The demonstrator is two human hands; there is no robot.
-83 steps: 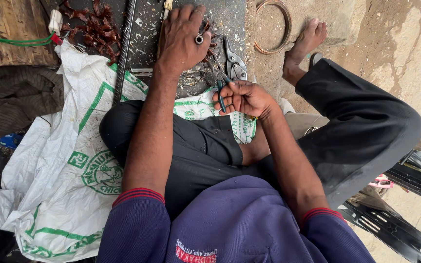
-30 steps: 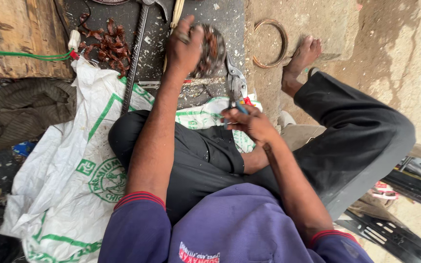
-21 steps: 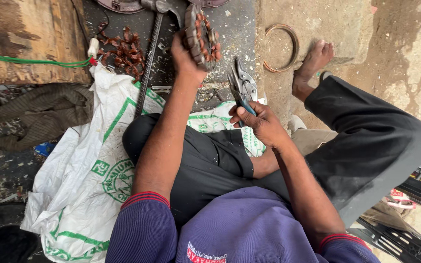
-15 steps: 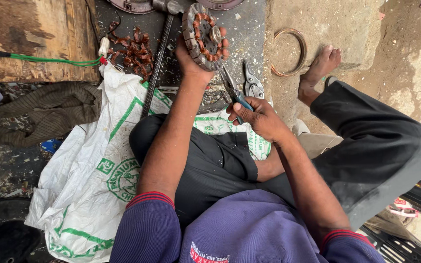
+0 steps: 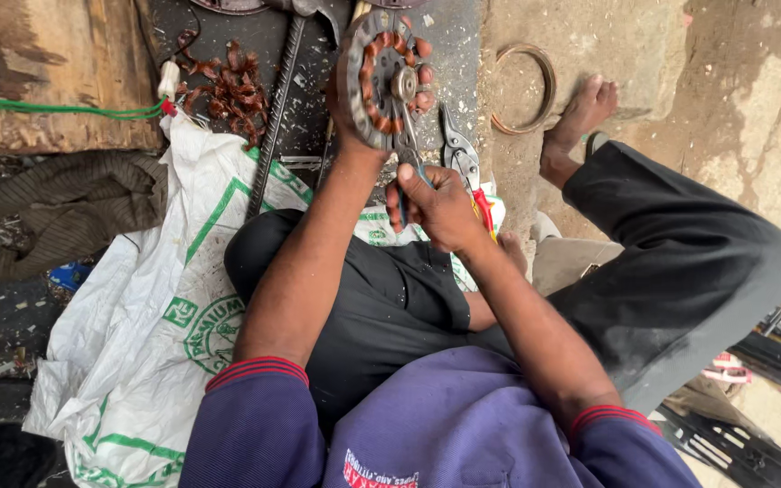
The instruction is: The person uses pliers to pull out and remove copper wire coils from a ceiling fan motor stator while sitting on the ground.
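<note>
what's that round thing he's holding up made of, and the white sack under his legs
The round disc in the left hand looks like dull grey metal ringed with reddish-brown copper-like windings, matte and grimy. The white sack looks like woven plastic: slightly shiny, creased, with green print. The right hand holds pliers against the disc.

White woven sack [image 5: 137, 325], copper scrap pile [image 5: 228, 86], metal ring [image 5: 524, 89].

Landmark: white woven sack [image 5: 151, 298], green lines and green round emblem printed on it. Above its top edge: reddish-brown copper wire scraps [image 5: 228, 86] and a green cord [image 5: 65, 108]. Right of the sack: grey round stator [image 5: 381, 77] with copper-orange coils; black trousers [image 5: 680, 262]; purple sleeves, red-striped cuffs.
</note>
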